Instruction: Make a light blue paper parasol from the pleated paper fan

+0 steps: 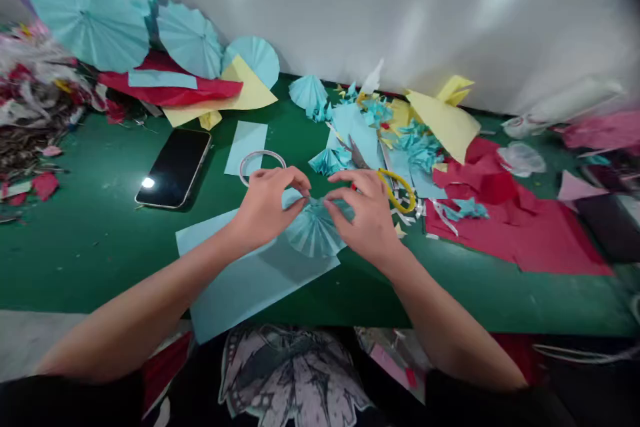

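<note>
Between my two hands is a light blue pleated paper fan, its folds spreading toward me. My left hand pinches its upper left side with thumb and fingertips. On the upper right side, my right hand has thumb and forefinger closed at the paper's edge. Under the fan lies a flat light blue paper sheet. A ring-shaped roll of tape sits just beyond my left hand. Scissors with yellow handles lie beside my right hand, partly hidden by it.
A phone lies on the green table at left. Finished blue paper rosettes lean along the wall. Blue scraps, yellow paper and red paper spread over the right side. A tangled scrap pile stands far left.
</note>
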A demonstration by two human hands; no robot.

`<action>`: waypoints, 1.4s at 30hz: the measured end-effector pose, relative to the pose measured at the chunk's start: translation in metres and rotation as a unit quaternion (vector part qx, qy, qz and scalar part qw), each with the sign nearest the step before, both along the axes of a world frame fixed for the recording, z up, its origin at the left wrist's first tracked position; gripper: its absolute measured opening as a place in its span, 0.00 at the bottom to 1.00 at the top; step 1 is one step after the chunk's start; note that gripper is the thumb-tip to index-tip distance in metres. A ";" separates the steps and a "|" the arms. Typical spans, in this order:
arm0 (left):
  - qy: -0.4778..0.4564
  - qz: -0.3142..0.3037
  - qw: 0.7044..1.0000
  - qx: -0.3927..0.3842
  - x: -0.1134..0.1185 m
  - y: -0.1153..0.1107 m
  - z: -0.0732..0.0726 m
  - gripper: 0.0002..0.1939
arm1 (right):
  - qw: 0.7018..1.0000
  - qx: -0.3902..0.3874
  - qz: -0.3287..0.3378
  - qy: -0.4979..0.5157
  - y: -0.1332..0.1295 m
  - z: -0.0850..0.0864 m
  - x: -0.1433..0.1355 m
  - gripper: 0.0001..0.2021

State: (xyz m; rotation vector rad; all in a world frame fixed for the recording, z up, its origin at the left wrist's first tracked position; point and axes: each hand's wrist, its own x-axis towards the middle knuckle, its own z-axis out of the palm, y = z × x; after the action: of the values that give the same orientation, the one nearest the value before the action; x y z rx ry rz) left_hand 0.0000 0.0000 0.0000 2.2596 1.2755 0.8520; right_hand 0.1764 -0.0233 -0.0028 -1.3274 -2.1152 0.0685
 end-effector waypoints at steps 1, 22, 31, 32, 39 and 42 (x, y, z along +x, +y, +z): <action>0.005 -0.016 1.000 -0.006 0.000 -0.001 0.000 0.04 | 1.000 -0.009 0.006 0.013 0.000 0.000 0.000 0.04; 0.025 -0.034 0.995 0.092 0.006 -0.007 -0.013 0.06 | 0.998 0.065 -0.012 -0.019 -0.006 -0.007 -0.009 0.04; 0.037 -0.016 0.982 0.183 0.009 -0.013 -0.012 0.06 | 0.994 0.100 -0.019 -0.040 -0.009 -0.009 -0.011 0.04; 0.041 -0.006 0.980 0.193 0.009 -0.013 -0.012 0.05 | 0.994 0.102 -0.019 -0.038 -0.009 -0.009 -0.012 0.04; 0.073 -0.007 0.968 0.240 0.008 -0.011 -0.014 0.06 | 0.995 0.089 -0.032 -0.023 -0.010 -0.010 -0.013 0.05; 0.080 -0.002 0.959 0.273 0.009 -0.012 -0.014 0.07 | 0.996 0.087 -0.030 -0.013 -0.010 -0.010 -0.014 0.05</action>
State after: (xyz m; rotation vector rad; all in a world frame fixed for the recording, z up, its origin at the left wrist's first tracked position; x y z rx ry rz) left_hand 0.0093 -0.0117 -0.0142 2.8058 1.2081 1.1540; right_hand 0.1623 -0.0335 -0.0132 -1.2932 -2.0502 -0.1552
